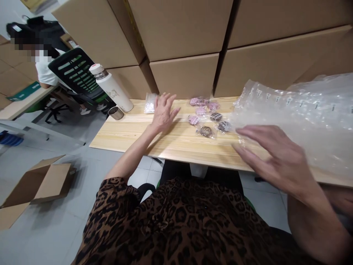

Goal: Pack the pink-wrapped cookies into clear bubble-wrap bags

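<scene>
My left hand (163, 111) lies open on the wooden table (171, 141), fingers stretched toward a small clear packet (150, 102) just left of it. My right hand (271, 156) hovers open, fingers spread, beside the near edge of a big sheet of clear air-cushion wrap (298, 116). Between the hands lie several small wrapped round items, pink ones (200, 103) farther back and dark ones (211, 125) nearer me. Neither hand holds anything.
A white bottle (111, 87) and its metal cap (116, 113) stand at the table's left end. Stacked cardboard boxes (182, 44) wall the back. An open carton (38, 184) lies on the floor at left. Another person sits by a black chair (75, 71).
</scene>
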A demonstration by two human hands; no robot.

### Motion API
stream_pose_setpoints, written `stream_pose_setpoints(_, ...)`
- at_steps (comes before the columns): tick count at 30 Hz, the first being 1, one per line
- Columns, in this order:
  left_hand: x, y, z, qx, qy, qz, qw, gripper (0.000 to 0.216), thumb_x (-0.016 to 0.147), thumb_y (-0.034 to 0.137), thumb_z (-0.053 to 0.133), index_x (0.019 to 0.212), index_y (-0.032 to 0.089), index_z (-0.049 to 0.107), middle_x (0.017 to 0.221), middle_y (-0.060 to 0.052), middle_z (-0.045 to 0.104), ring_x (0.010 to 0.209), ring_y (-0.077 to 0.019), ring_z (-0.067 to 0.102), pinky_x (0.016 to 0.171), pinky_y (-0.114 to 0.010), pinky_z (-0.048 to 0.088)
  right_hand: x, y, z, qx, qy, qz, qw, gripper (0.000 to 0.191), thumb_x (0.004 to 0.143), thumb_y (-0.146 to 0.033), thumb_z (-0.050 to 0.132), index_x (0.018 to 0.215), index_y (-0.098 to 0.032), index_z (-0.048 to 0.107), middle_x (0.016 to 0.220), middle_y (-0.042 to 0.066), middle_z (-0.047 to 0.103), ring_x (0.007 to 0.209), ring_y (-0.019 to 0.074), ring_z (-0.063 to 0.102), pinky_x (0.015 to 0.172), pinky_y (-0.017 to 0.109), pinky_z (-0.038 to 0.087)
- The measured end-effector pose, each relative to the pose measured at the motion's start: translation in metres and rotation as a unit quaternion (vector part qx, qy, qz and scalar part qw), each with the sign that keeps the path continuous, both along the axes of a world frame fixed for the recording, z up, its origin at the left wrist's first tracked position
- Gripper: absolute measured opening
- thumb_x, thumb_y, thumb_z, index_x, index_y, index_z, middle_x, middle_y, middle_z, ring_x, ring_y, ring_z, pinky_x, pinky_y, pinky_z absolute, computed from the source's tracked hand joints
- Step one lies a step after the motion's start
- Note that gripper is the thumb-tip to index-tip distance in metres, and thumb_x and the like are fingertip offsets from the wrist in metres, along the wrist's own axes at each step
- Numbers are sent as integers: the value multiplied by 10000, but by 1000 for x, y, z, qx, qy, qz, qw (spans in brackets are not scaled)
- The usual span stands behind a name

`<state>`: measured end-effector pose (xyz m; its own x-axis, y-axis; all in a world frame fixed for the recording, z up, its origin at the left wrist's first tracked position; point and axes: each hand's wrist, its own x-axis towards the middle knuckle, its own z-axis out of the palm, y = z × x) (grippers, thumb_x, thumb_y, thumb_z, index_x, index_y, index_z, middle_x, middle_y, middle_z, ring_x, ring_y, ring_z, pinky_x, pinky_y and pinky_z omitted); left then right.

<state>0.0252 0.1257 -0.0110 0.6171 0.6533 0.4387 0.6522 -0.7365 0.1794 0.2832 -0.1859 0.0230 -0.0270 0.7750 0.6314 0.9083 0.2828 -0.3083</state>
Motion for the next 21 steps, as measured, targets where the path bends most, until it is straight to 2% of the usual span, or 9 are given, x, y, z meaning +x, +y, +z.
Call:
stream_pose_setpoints(2, 15, -26, 1, -4, -7, -50, 999, 740, 1086, 700, 352, 1606, 201, 521, 1678, -202, 514, 1649, -362, 359, 1365, -626, 153, 18, 30, -33, -34, -76, -110, 990, 519, 1063, -439, 492, 1411, -108, 687, 1327, 248, 695, 1194, 408, 642, 972, 599, 550)
stream_pose_setpoints(3, 22, -40, 1, -13, -10, -71, 997, 721, 1097, 682, 346, 1613, 208, 514, 1682, -196, 511, 1650, -352, 359, 1364, -622, 156, 27, 40, -48, -68, -93, -127, 985, 498, 1063, -405, 472, 1354, -79, 712, 1303, 269, 698, 1175, 408, 636, 969, 590, 540)
stream_pose_setpoints(6, 43, -74, -2, -52, -40, -139, 988, 675, 1108, 650, 378, 1606, 217, 518, 1673, -185, 525, 1621, -325, 404, 1354, -604, 203, 47, 50, -76, -97, -66, -139, 983, 406, 1077, -333, 439, 1069, -135, 794, 1127, 218, 770, 1057, 340, 661, 984, 522, 528)
stream_pose_setpoints(8, 53, -91, -6, -83, -82, -193, 974, 653, 1099, 652, 422, 1583, 229, 540, 1643, -177, 560, 1587, -312, 450, 1335, -585, 265, 53, 47, -81, -64, 0, -144, 988, 361, 1054, -355, 502, 934, -177, 792, 1020, 171, 789, 984, 301, 676, 966, 476, 535)
stream_pose_setpoints(10, 62, -104, -10, -123, -126, -244, 954, 634, 1087, 651, 466, 1552, 232, 568, 1599, -178, 604, 1534, -308, 507, 1295, -571, 342, 55, 43, -78, -44, 109, -156, 981, 280, 980, -401, 629, 869, -197, 784, 927, 125, 778, 863, 252, 666, 862, 415, 546)
stream_pose_setpoints(12, 70, -115, -14, -177, -162, -271, 932, 620, 1075, 650, 503, 1510, 221, 605, 1539, -186, 650, 1447, -307, 577, 1231, -551, 423, 54, 39, -75, -62, 258, -164, 950, 256, 877, -453, 769, 833, -202, 779, 837, 75, 747, 710, 186, 598, 697, 348, 503)
stream_pose_setpoints(14, 79, -124, -17, -249, -187, -268, 912, 610, 1063, 653, 532, 1462, 205, 644, 1463, -185, 694, 1288, -285, 661, 1131, -503, 506, 54, 38, -73, -88, 384, -163, 905, 327, 760, -502, 888, 809, -196, 783, 784, 51, 722, 645, 150, 535, 603, 316, 443)
stream_pose_setpoints(17, 95, -134, -19, -336, -215, -253, 881, 588, 1047, 638, 578, 1409, 186, 678, 1379, -175, 719, 998, -206, 698, 971, -416, 565, 55, 36, -74, -89, 478, -132, 864, 410, 676, -554, 950, 812, -198, 799, 830, 71, 745, 711, 173, 593, 657, 332, 507)
stream_pose_setpoints(21, 118, -140, -20, -371, -240, -248, 862, 580, 1043, 622, 592, 1417, 185, 664, 1312, -156, 724, 957, -192, 680, 952, -408, 559, 59, 33, -80, -89, 505, -97, 853, 412, 752, -577, 906, 900, -203, 815, 939, 116, 782, 789, 201, 683, 770, 363, 585)
